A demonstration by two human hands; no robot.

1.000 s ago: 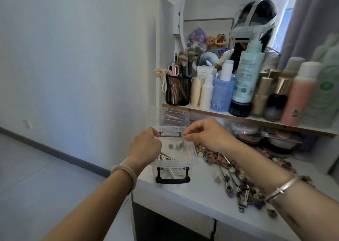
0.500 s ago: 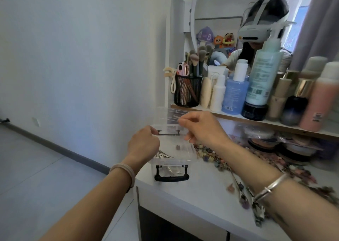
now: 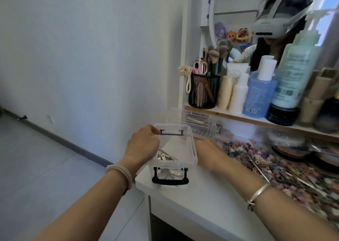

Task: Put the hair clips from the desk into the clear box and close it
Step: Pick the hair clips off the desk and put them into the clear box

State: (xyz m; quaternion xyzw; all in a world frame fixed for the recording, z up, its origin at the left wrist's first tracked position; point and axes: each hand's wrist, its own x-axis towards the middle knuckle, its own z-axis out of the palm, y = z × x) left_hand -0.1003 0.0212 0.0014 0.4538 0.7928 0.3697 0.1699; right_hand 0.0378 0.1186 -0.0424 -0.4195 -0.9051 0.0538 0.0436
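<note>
The clear box with black clasps stands on the left corner of the white desk, and its lid is tipped open behind it. Several silver hair clips lie inside. My left hand grips the box's far left rim beside the black clasp. Blurred by motion, my right hand sits low against the box's right wall with loose fingers and nothing visible in it. A heap of flower-topped hair clips covers the desk to the right.
A wooden shelf above the desk carries a black mesh brush cup and several bottles. Round compacts sit under the shelf. A mirror stands behind. The desk's left edge drops to the floor.
My right hand has come down from above the box opening to its right side. The small clips seen inside the box are gone from view. My left hand has stayed on the rim.
</note>
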